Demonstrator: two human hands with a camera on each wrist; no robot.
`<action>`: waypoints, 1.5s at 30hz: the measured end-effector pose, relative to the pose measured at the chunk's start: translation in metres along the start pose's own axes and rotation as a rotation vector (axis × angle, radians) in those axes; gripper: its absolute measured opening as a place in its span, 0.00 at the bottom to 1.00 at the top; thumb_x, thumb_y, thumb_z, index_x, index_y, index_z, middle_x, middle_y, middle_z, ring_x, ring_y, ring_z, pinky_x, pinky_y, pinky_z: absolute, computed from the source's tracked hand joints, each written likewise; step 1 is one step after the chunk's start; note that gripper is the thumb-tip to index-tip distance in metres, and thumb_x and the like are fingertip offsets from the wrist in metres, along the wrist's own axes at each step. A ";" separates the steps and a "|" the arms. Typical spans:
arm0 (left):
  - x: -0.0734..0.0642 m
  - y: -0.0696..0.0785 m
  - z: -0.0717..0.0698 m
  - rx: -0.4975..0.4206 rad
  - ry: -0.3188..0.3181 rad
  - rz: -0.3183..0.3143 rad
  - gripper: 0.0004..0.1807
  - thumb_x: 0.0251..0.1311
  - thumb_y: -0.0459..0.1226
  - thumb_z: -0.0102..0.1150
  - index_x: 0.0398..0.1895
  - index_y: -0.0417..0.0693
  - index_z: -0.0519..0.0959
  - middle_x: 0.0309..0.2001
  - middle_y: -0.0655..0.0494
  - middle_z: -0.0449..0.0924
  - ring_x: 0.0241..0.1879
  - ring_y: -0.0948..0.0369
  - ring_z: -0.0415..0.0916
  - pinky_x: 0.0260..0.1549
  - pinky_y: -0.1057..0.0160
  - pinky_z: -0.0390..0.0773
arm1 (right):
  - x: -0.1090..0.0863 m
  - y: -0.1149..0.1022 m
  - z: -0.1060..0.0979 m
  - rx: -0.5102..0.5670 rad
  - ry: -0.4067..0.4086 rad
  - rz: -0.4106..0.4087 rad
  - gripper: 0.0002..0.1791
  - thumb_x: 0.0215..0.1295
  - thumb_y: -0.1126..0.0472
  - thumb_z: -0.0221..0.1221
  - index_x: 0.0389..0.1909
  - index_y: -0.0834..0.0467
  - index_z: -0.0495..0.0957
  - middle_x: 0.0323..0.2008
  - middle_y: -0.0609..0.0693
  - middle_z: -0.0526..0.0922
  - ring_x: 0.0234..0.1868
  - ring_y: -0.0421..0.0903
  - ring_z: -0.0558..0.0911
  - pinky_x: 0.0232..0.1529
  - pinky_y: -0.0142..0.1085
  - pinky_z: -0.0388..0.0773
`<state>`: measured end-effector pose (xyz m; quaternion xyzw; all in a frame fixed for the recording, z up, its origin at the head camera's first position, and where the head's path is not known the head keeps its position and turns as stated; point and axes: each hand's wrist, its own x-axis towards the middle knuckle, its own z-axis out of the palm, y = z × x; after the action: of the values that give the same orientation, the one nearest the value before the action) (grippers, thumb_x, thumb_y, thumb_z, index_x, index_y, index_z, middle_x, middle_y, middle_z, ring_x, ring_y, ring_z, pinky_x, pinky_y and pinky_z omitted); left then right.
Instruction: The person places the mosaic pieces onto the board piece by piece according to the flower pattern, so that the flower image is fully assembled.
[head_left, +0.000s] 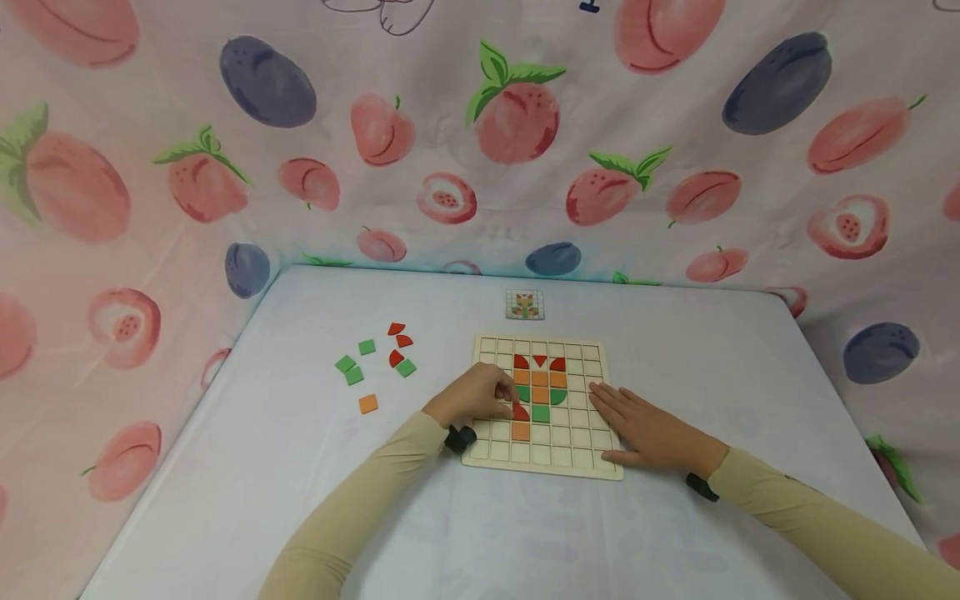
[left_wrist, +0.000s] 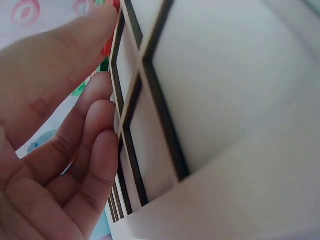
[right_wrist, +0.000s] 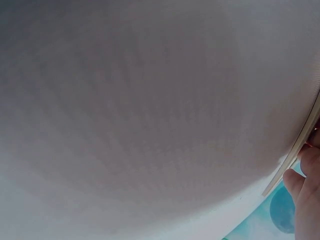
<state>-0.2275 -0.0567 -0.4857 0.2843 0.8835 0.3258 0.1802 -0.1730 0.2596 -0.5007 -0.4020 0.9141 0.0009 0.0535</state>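
Note:
A wooden grid board (head_left: 582, 457) lies on the table, with red, orange and green tiles set in its middle columns. Over its left side, my left hand (head_left: 474, 393) pinches a red quarter-circle tile (head_left: 521, 412) at a cell above an orange square (head_left: 521, 431) and left of a green square (head_left: 540, 413). The left wrist view shows the thumb (left_wrist: 60, 65) at the red piece, partly hidden, and the other fingers bent near the grid. My right hand (head_left: 656, 427) rests with its fingers extended on the board's right edge.
Loose green squares (head_left: 367, 347), red quarter-circles (head_left: 396, 329) and one orange square (head_left: 368, 404) lie left of the board. Behind the board is a small pattern card (head_left: 524, 305). A fruit-print cloth (head_left: 450, 108) hangs at the table's back.

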 end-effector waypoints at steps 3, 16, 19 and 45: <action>0.001 -0.001 0.000 -0.005 -0.001 -0.003 0.04 0.49 0.36 0.70 0.28 0.52 0.84 0.27 0.63 0.77 0.30 0.66 0.70 0.31 0.72 0.73 | 0.000 0.000 0.000 -0.005 0.017 -0.006 0.48 0.63 0.31 0.45 0.72 0.63 0.51 0.74 0.56 0.51 0.73 0.54 0.54 0.67 0.24 0.18; -0.005 -0.018 -0.022 -0.146 -0.041 -0.007 0.10 0.50 0.36 0.69 0.38 0.49 0.84 0.33 0.59 0.82 0.31 0.65 0.74 0.35 0.70 0.76 | 0.000 -0.003 -0.004 -0.012 0.027 -0.004 0.48 0.63 0.31 0.46 0.71 0.63 0.52 0.73 0.57 0.53 0.73 0.54 0.55 0.73 0.40 0.46; -0.010 -0.029 -0.036 -0.175 -0.033 0.012 0.13 0.50 0.36 0.69 0.41 0.47 0.84 0.36 0.57 0.83 0.33 0.65 0.74 0.37 0.70 0.76 | 0.001 -0.003 -0.003 -0.007 0.030 -0.004 0.48 0.63 0.31 0.46 0.71 0.63 0.52 0.73 0.57 0.53 0.73 0.54 0.55 0.73 0.41 0.47; -0.073 -0.116 -0.115 -0.112 0.175 -0.161 0.17 0.50 0.32 0.68 0.46 0.42 0.82 0.48 0.46 0.82 0.50 0.51 0.76 0.54 0.52 0.73 | 0.000 -0.003 -0.003 0.028 -0.010 0.027 0.48 0.63 0.31 0.45 0.72 0.62 0.50 0.74 0.55 0.50 0.74 0.53 0.52 0.73 0.31 0.32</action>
<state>-0.2736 -0.2295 -0.4713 0.1723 0.8964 0.3824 0.1435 -0.1710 0.2577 -0.4975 -0.3888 0.9191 -0.0093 0.0638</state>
